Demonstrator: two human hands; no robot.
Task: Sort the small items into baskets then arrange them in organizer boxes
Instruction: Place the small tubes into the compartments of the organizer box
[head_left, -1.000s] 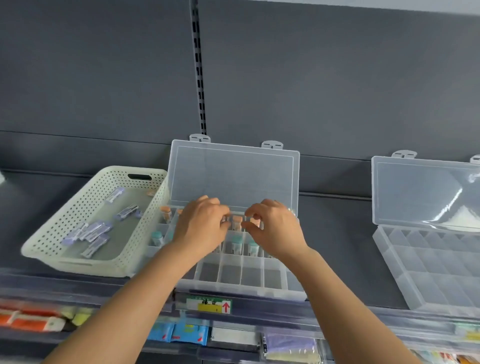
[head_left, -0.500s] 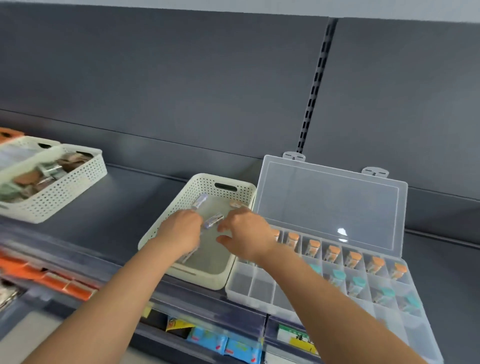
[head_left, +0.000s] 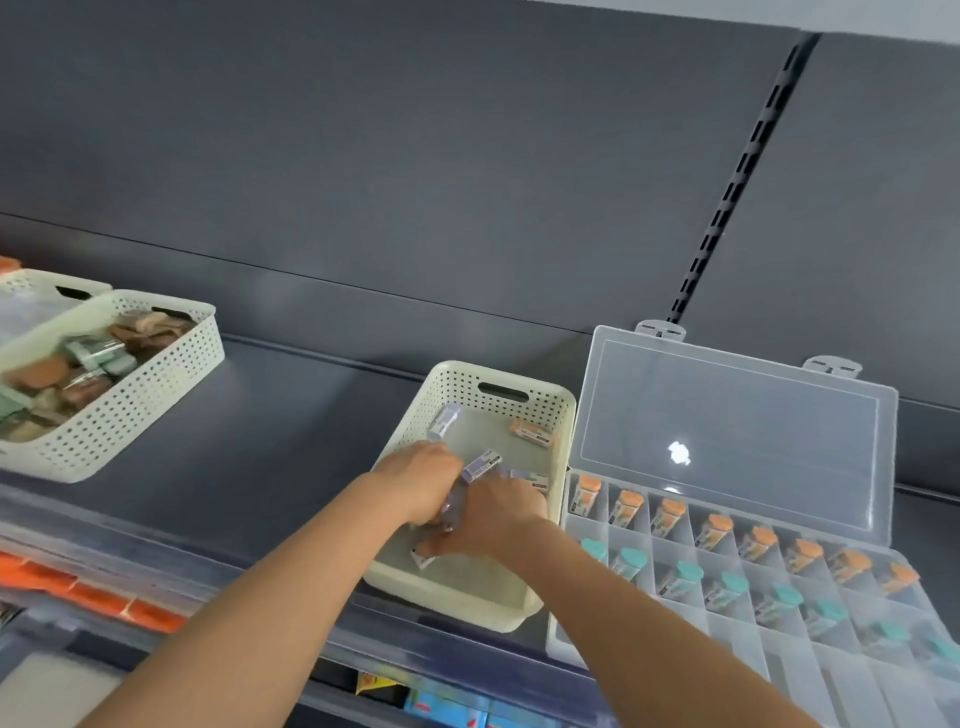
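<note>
A cream perforated basket (head_left: 519, 387) stands on the grey shelf and holds a few small purple tubes (head_left: 445, 420) and an orange one (head_left: 530, 433). Both hands are down inside it. My left hand (head_left: 421, 483) grips a bunch of purple tubes (head_left: 480, 464). My right hand (head_left: 493, 517) curls over the basket floor beside it; its fingertips are hidden, and a small tube end (head_left: 422, 558) shows under them. To the right lies a clear organizer box (head_left: 727, 597), lid up, with a row of orange-capped vials (head_left: 670, 512) and a row of teal-capped vials (head_left: 685, 574).
At far left a second cream basket (head_left: 130, 410) is full of mixed small items, with another basket (head_left: 21, 283) behind it. The shelf has a clear front rail (head_left: 156, 566); packaged goods sit on the shelf below. A dark back panel rises behind.
Both hands left the organizer box and moved left into the basket. They have sunk lower in it and closed in on the purple tubes. The camera swung left.
</note>
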